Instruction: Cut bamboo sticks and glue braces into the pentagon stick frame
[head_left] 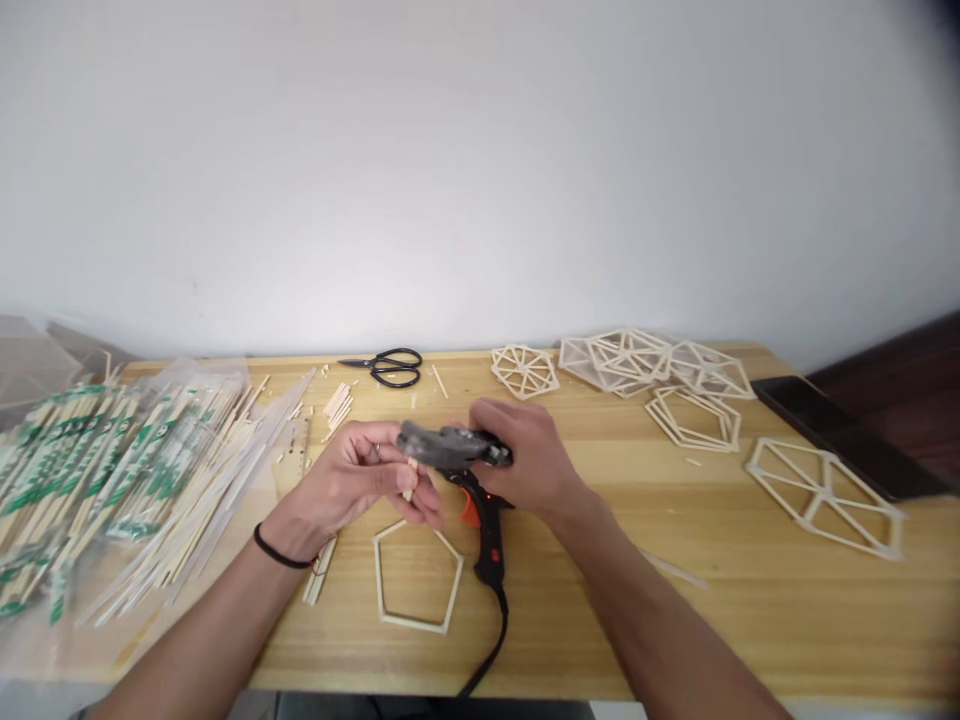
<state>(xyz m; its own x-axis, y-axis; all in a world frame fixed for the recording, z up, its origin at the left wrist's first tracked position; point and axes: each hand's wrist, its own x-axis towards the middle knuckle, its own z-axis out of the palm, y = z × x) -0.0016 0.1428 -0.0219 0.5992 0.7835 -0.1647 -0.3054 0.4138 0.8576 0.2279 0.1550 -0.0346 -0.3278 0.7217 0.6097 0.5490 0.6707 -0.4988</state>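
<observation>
My right hand (525,455) grips a black hot glue gun (457,460) with an orange trigger, its nozzle pointing left and its cord trailing off the table's front edge. My left hand (356,480), with a black band on the wrist, pinches a short wooden stick (409,488) right at the nozzle tip. Both hands hover just above a pentagon frame of sticks (418,575) that lies flat on the wooden table (750,610).
Wrapped chopsticks in plastic (97,470) pile up at the left. Black scissors (386,367) and cut stick pieces (337,405) lie behind the hands. Several finished stick frames (645,365) sit at the back right, one larger frame (825,495) and a dark tablet (840,430) at the right edge.
</observation>
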